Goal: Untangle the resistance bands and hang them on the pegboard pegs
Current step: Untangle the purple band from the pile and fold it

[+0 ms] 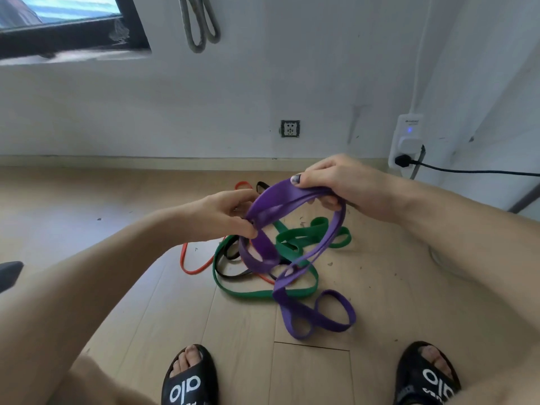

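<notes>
Both hands, left hand (230, 214); right hand (336, 182), grip one purple band (280, 197); one green band (263, 293); one orange band (193, 267); one black band (230, 273)

Both hands hold the purple band (295, 197) up over the wood floor (87, 200): the left hand (225, 214) pinches one part and the right hand (336, 182) grips another. Its low end lies tangled with the green band (263, 293), black band (230, 252) and orange band (193, 267) on the floor, out from the wall edge. A grey band (198, 24) hangs on the wall above.

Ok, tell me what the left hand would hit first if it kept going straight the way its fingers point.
The left hand points right, across the purple band it pinches. Past that band, it would probably meet the right hand, though depth is unclear.
</notes>
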{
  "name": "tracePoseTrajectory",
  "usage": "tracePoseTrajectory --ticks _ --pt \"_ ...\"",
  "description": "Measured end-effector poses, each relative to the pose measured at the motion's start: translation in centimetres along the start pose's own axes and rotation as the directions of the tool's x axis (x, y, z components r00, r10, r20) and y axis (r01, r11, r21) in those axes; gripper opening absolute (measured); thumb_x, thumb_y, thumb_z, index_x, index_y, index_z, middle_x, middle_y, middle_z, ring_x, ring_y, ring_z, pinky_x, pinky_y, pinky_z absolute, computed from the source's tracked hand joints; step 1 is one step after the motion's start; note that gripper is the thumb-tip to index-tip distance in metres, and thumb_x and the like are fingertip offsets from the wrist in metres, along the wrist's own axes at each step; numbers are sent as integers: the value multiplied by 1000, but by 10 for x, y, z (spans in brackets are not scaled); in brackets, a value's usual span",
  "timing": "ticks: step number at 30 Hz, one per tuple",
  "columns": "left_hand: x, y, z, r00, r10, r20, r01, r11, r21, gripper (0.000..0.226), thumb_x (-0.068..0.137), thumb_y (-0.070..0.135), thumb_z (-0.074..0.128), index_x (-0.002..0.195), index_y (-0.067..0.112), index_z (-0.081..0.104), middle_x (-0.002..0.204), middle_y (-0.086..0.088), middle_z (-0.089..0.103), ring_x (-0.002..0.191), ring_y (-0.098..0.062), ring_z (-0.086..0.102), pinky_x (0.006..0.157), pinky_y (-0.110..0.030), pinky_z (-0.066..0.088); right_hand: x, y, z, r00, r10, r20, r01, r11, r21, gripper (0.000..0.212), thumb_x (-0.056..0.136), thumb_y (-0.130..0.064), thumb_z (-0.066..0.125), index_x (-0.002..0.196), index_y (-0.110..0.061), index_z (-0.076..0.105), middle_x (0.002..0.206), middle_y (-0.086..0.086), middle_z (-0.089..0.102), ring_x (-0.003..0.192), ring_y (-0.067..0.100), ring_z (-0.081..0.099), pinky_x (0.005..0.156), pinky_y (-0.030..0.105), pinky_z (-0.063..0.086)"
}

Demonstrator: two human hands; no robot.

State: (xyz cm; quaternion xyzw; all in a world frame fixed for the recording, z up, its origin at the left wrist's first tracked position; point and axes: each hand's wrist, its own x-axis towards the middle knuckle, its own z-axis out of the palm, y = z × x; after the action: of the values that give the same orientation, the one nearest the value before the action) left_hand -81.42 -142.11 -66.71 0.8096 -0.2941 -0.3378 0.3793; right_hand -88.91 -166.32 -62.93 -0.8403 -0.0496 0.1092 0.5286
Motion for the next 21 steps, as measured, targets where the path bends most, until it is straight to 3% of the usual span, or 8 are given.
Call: tracePoseTrajectory --ticks 2,6,9,13,17,21 --pt "-1 -8 0 999 -39 33 36 994 99 62 74 14 73 132 28 55 124 1 67 120 -17 62 99 -41 54 1 1 -2 1000 8 -24 -6 999 48 42 100 -23 56 60 -12 50 59 10 37 51 17 32 50 25 29" --pt "3 -23 5 987 -150 -65 162 952 258 26 93 0 59 107 22 62 106 -8 70 100 -24 71 82 -37 62 4 4 -15 989 48 -140 -11 967 256 39 98 -16 55 60 -16 49 52 2 32 47 15 29 49 29 26" --pt "2 -20 1 968 -172 -181 191 977 94 13 98 8 61 110 14 60 107 -8 68 89 -22 76 75 -30 63 4 10 -22 983 66 -170 -15 957 288 43 98 -16 55 55 -19 51 50 -2 33 46 13 28 48 28 24" --pt "-4 -11 -6 930 -238 -281 164 951 -262 27 95 9 68 116 -3 58 111 -19 71 89 -22 77 75 -24 61 4 20 -30 967 114 -229 -41 953 299 50 98 -15 56 48 -22 56 50 -2 36 45 12 29 47 26 24" --pt "-12 0 -11 949 -198 -244 47 857 -512 26 97 13 63 117 -3 60 111 -21 74 101 -28 75 78 -24 61 3 33 -36 951 197 -240 -112 939 324 34 97 -17 56 63 -17 53 50 -3 34 44 12 28 50 28 24" --pt "-15 1 -12 987 -90 -133 -24 737 -676 33 101 24 51 122 6 69 114 -15 74 107 -27 71 87 -31 59 -1 33 -39 957 211 -200 -136 933 333 38 98 -19 54 61 -18 51 47 -6 33 46 12 28 54 30 25"
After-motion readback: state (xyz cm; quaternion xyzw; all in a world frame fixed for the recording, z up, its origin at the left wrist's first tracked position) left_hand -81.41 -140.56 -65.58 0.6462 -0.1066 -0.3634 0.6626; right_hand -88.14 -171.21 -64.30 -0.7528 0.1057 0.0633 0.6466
